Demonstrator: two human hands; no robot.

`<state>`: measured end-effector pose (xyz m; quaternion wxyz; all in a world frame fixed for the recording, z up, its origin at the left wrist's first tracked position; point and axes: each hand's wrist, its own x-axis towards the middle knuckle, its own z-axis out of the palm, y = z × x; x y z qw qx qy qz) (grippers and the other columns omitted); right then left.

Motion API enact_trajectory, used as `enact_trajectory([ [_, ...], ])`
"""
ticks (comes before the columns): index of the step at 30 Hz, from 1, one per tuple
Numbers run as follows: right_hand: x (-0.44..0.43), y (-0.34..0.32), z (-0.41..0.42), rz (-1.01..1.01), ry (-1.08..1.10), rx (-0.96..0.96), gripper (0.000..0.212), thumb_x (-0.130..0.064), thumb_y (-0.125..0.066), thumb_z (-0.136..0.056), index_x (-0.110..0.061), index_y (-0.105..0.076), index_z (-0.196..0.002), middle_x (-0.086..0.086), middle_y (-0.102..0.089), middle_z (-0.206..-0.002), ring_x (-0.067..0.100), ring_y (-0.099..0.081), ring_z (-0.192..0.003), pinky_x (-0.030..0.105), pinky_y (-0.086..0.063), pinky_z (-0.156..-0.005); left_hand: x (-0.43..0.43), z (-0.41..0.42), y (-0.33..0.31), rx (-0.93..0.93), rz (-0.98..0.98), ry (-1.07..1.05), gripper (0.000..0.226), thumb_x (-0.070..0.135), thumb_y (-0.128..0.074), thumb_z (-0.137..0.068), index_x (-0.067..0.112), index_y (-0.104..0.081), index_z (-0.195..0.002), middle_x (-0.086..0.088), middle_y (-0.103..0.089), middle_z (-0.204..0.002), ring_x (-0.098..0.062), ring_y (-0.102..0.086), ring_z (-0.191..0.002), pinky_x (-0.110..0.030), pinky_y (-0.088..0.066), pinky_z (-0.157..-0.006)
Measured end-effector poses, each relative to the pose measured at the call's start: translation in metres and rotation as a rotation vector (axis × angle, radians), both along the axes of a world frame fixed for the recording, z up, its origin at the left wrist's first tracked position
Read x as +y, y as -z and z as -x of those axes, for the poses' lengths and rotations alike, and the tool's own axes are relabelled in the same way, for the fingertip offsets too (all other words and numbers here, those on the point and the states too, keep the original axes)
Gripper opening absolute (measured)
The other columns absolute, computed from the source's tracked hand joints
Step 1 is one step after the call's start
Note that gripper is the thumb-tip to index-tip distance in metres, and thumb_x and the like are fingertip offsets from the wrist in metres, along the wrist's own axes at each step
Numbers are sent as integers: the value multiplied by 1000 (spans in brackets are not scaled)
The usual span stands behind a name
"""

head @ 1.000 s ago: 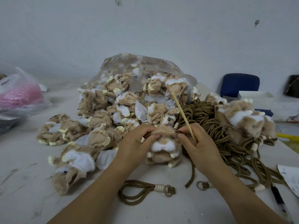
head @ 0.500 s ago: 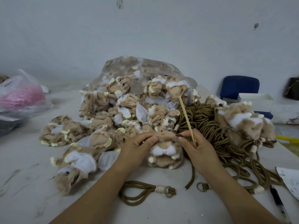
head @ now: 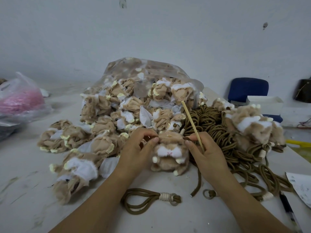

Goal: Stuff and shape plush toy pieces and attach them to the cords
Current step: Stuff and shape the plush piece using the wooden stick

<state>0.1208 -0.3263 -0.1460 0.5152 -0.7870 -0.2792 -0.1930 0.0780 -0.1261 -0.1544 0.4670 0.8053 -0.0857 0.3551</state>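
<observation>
Two hands work on one soft toy (head: 170, 155). The left hand (head: 139, 148) pinches the top edge of the toy. The right hand (head: 207, 154) pinches a brown cord (head: 188, 138) at the other end of that edge. The right fingers also grip a thin stick (head: 191, 123), which points up and away from them. The toy sits on the desk (head: 25, 182) right under the fingers, round and full, with its white face toward the person. So I think this one is stuffed and the cord is going on now. A few toys with cords (head: 252, 126) lie well to the right of the fingers, and they look done. Lots are left. A big heap of flat toy skins (head: 117, 118) lies just past the left fingers and spills from a clear bag (head: 151, 69). A heap of cords (head: 210, 120) waits past the right fingers. One looped cord (head: 148, 197) lies near the wrists. The fingers hide the spot where cord meets toy, so I cannot tell if it is tied, sewn or only pushed in
</observation>
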Motion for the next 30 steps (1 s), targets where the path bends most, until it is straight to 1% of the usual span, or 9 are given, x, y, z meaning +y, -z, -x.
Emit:
enact_trajectory([
  [4, -1, 3, -3, 17, 26, -59, 29, -15, -61, -91, -41, -53, -82, -15, -54, -84, -2, -54, -76, 6, -39, -67, 0, -1, -4, -210, -260, -115, 2, -1, -60, -88, 0, -62, -88, 6, -54, -90, -3, -48, -81, -7, -37, -74],
  [7, -1, 6, -4, 35, 34, -60, 28, -12, -60, -92, -37, -52, -83, -13, -53, -89, 2, -54, -83, 8, -41, -70, -1, -1, -1, -189, -272, -129, 3, -5, -58, -88, -6, -62, -88, -7, -60, -91, -13, -51, -84, -10, -38, -75],
  [10, -1, 6, -5, 24, 41, -60, 26, -12, -60, -92, -36, -53, -84, -12, -53, -91, 1, -54, -86, 9, -42, -71, -1, 1, 2, -143, -210, -96, 6, -3, -57, -92, -5, -62, -95, -9, -66, -99, -14, -57, -82, -17, -46, -76],
  [13, -2, 5, -4, 10, 37, -45, 29, -11, -60, -92, -37, -53, -83, -13, -53, -89, -2, -54, -84, 5, -40, -71, -4, 2, 4, -73, -100, -54, 6, -2, -59, -95, 3, -60, -97, -6, -68, -107, -12, -63, -69, -31, -53, -65],
  [17, -2, 5, -3, -8, 34, 20, 28, -12, -60, -92, -37, -53, -82, -12, -54, -91, -2, -55, -86, 3, -39, -71, -9, 3, 6, 35, 32, -30, 31, 6, -58, -97, 33, -47, -87, 5, -66, -113, -18, -70, -67, -44, -56, -66],
  [19, -1, 5, -4, -17, 37, 43, 25, -13, -61, -92, -36, -54, -82, -11, -55, -92, -3, -55, -87, 3, -40, -71, -9, 2, 7, 51, 60, -34, 33, 6, -59, -96, 35, -47, -86, 8, -67, -112, -15, -71, -66, -43, -57, -66],
  [23, -1, 4, -5, -5, 42, 83, 16, -18, -61, -92, -32, -56, -85, -9, -55, -96, -3, -55, -87, 8, -42, -71, -8, 0, 8, 34, 75, -10, 37, 5, -60, -96, 40, -50, -89, 14, -66, -105, -7, -69, -68, -27, -57, -61],
  [26, 0, 1, -3, -21, 35, 88, 10, -26, -62, -89, -34, -57, -92, -17, -50, -102, -4, -54, -93, 13, -44, -76, -8, 1, 7, 10, 60, 5, 42, 7, -60, -95, 47, -51, -92, 16, -65, -107, -12, -69, -80, -39, -60, -67],
  [30, 2, -6, 6, 74, 74, -102, 18, -42, -58, -85, -43, -54, -102, -29, -38, -118, -12, -49, -103, 6, -44, -78, -13, 3, 3, 3, 9, -1, 38, 25, -57, -90, 62, -49, -93, 28, -61, -110, -11, -69, -87, -46, -59, -71],
])
